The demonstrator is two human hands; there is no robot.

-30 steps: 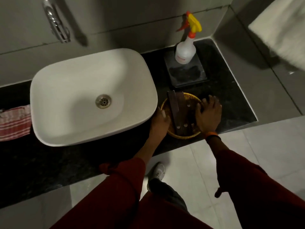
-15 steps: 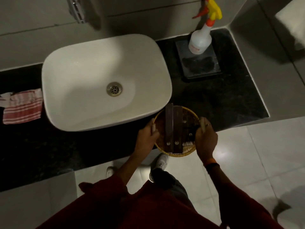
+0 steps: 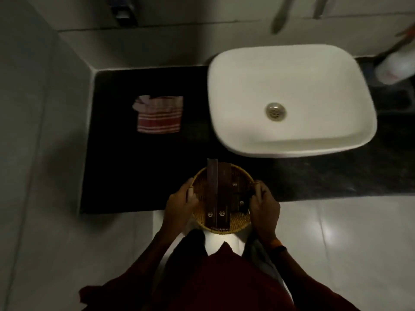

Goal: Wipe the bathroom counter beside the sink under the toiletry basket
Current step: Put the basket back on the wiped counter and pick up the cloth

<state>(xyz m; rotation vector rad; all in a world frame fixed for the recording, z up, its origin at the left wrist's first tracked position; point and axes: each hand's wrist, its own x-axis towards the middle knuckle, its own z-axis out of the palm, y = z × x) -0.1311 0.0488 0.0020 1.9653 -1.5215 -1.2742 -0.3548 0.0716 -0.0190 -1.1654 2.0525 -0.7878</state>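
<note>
Spanning both hands' grip [image 3: 221,199], basket [image 3: 199,182]

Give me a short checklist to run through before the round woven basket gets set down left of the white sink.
1. Both hands grip the round woven basket: left hand, right hand: ok.
2. Dark flat packets sit inside the basket: ok.
3. Bare black stone counter left of the white sink: ok.
4. Red-and-white striped cloth within reach: ok.
5. Basket level: cannot tell.
</note>
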